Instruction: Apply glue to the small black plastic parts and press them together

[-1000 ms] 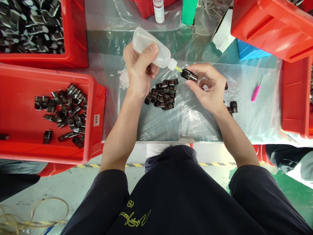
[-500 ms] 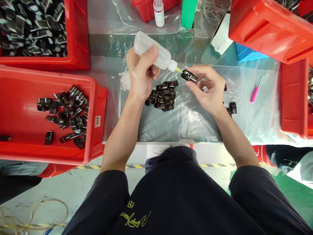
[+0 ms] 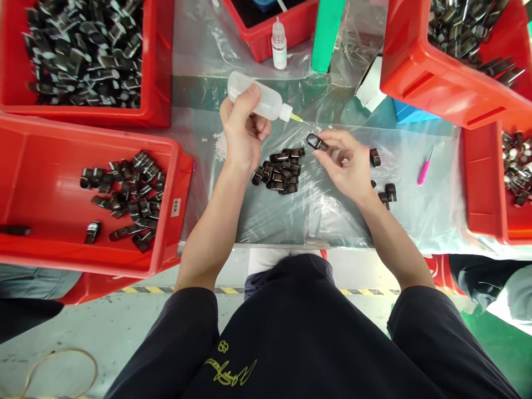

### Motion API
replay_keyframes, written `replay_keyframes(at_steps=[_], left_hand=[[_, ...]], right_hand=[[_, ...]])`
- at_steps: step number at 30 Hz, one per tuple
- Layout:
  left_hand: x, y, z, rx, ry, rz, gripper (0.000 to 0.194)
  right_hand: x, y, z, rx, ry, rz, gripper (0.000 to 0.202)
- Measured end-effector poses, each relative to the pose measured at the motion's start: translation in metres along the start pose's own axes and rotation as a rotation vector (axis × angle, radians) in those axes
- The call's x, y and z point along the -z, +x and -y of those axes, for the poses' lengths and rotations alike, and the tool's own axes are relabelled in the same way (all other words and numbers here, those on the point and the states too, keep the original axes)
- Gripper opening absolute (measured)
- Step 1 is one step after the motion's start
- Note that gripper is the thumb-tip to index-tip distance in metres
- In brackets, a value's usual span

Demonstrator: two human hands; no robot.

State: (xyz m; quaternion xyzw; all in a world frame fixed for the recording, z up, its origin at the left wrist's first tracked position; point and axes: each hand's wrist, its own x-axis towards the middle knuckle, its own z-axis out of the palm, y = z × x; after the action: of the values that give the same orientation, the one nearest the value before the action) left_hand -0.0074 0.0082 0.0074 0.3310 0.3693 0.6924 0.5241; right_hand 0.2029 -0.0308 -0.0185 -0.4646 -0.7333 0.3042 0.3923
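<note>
Head: left hand holds bottle, right hand black part.

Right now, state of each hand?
Left hand: closed around the squeeze bottle.
Right hand: pinching a dark part between thumb and fingers.

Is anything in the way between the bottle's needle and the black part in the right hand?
Nothing visible is: just a small open gap separates the needle of the bottle from the black part.
</note>
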Motion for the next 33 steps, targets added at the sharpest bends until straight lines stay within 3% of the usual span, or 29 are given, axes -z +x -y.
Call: replay_keyframes(at_steps=[8, 11, 14, 19, 24, 27, 29, 33], left_hand=[[-0.001, -0.002, -0.003, 0.013, -0.1, 0.015, 0.04], [-0.002, -0.003, -0.004, 0.03, -0.059, 0.011, 0.043], [-0.003, -0.004, -0.007, 0.069, -0.047, 0.0, 0.041], [-0.004, -0.001, -0.009, 0.11, -0.082, -0.05, 0.037], [-0.001, -0.001, -0.001, 0.13, -0.106, -0.014, 0.041], [0.001, 0.001, 0.003, 0.139, -0.118, 0.036, 0.043], [0.001, 0.001, 0.002, 0.137, -0.118, 0.062, 0.045], [0.001, -0.001, -0.001, 0.128, -0.123, 0.064, 0.044]], right_hand=[[-0.024, -0.007, 0.009, 0.192, -0.199, 0.269, 0.026], [-0.026, -0.007, 0.009, 0.205, -0.194, 0.235, 0.029], [-0.021, -0.003, 0.007, 0.191, -0.171, 0.124, 0.028], [0.015, 0.008, 0.01, 0.006, -0.299, 0.02, 0.022], [0.065, -0.004, 0.018, -0.36, -0.715, 0.14, 0.024], [0.087, -0.012, 0.008, -0.538, -0.939, 0.161, 0.04], [0.094, -0.015, 0.001, -0.552, -0.992, 0.2, 0.044], [0.097, -0.019, -0.008, -0.485, -0.964, 0.246, 0.034]])
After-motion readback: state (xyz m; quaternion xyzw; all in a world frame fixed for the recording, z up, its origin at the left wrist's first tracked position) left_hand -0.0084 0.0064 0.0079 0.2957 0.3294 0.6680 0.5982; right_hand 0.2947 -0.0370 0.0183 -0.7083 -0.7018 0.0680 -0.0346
